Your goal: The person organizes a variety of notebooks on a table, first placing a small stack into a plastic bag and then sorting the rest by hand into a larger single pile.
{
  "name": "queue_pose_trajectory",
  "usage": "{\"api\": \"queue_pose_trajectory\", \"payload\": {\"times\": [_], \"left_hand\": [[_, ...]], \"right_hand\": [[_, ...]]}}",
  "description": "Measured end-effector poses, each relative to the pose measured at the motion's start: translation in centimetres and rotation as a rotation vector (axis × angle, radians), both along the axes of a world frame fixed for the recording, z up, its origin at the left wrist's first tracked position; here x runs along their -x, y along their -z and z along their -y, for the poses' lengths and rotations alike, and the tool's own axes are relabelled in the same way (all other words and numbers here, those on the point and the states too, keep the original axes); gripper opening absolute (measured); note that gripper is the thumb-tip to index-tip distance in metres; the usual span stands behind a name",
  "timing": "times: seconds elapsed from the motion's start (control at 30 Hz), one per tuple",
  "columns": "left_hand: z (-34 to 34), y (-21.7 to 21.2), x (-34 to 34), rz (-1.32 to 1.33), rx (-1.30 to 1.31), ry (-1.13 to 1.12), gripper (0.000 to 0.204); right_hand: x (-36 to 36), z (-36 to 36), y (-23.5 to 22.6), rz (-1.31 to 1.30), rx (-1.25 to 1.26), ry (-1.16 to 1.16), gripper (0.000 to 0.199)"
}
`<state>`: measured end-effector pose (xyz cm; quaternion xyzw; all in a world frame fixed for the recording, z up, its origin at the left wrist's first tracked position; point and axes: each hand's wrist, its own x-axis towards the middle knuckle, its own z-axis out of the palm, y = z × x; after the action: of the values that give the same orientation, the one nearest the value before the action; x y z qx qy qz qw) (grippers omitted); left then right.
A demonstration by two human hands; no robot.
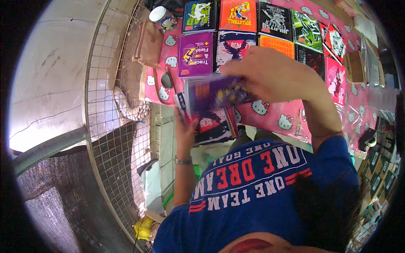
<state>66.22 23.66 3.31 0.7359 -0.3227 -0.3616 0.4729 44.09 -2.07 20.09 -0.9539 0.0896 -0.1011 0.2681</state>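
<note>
Pink tablecloth [273, 112] beyond, blurred purple notebook [204, 95] left of right hand [272, 76], within its pinch.

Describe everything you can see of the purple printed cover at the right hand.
The purple rectangular printed cover looks papery and is blurred, so its print is unclear: orange-red marks toward the left, a yellowish and whitish patch toward the right. It partly covers the red, white and black spiral-bound notebook. The bare right hand appears to grip its upper right part. Whether it is loose or joined to that notebook cannot be told.
</note>
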Motion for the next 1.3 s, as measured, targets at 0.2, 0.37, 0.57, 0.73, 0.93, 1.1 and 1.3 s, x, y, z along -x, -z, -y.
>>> {"api": "queue_pose_trajectory", "payload": {"times": [0.2, 0.37, 0.57, 0.73, 0.93, 1.1, 1.3], "left_hand": [[2.3, -5.0, 0.9, -0.213, 0.022, -0.004, 0.072], [-1.5, -1.6, 0.2, -0.308, 0.218, -0.126, 0.07], [2.9, -2.2, 1.3, 0.462, -0.103, 0.181, 0.089], [3.0, -2.4, 0.2, 0.205, -0.087, 0.2, 0.083], [13.7, -4.5, -5.7, 0.293, 0.029, 0.01, 0.011], [33.8, 2.1, -8.2, 0.767, 0.059, 0.147, 0.031], [43.7, 8.6, -5.0, 1.316, -0.474, 0.241, 0.073]], "right_hand": [[-8.9, -7.9, 5.3, -0.25, 0.272, -0.538, 0.031], [-4.0, -7.7, 13.3, 0.17, -0.007, 0.041, 0.06], [-4.5, -9.9, 17.4, 0.117, -0.094, 0.294, 0.063], [-9.2, 4.6, 17.0, 0.522, 0.084, 0.701, 0.038], [-10.5, 21.6, 24.0, -0.108, 0.026, 1.254, 0.048], [-11.4, 21.7, 23.4, -0.257, 0.033, 1.171, 0.062], [-7.9, 21.0, 25.6, -0.069, 0.079, 1.295, 0.063]]}}
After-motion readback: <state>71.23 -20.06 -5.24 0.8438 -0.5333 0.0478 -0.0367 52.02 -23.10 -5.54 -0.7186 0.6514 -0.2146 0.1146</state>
